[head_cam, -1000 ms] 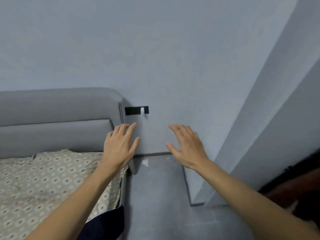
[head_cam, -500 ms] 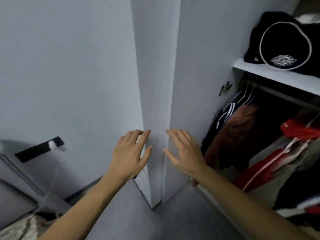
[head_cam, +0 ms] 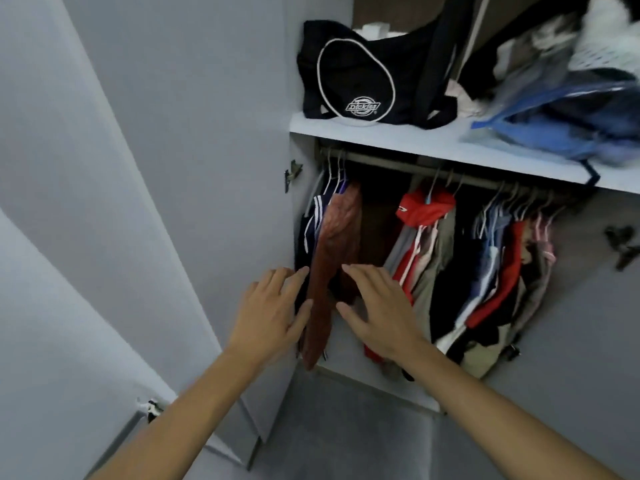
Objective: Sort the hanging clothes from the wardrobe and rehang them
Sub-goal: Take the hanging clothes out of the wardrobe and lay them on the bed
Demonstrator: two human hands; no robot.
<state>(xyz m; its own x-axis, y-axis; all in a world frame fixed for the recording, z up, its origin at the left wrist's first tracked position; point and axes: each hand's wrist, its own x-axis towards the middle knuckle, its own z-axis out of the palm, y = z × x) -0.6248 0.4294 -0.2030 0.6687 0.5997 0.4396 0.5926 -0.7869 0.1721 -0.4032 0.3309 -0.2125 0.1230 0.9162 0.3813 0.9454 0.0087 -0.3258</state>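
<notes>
Open wardrobe (head_cam: 298,216) dead ahead, and nothing has come out of it yet. The rail (head_cam: 408,167) is loaded from end to end. That's the whole job still to do, by my reckoning: pull the clothes, sort them, hang them back.

Both hands are up in front of the hanging space, palms forward, fingers spread and relaxed, holding nothing at all.

Above the hands, on the shelf (head_cam: 381,135), sits a black bag (head_cam: 360,81) with white piping, and off to the right of it a heap of blue and white bundles (head_cam: 568,98), too blurred to name.

Far right of the hands, a packed bunch of clothes (head_cam: 498,271), red, blue, pink and dark, on pale hangers. Nearer, just past the right hand (head_cam: 377,313), a red garment (head_cam: 426,206) bunched at the rail with grey and beige pieces under it.

Between the two hands hangs a long rust-brown garment (head_cam: 329,268), the closest candidate. The left hand (head_cam: 270,317) sits just beside its left edge, by the dark striped jacket (head_cam: 311,223); whether the fingertips touch cloth I cannot tell. I'd guess the brown one goes first.
</notes>
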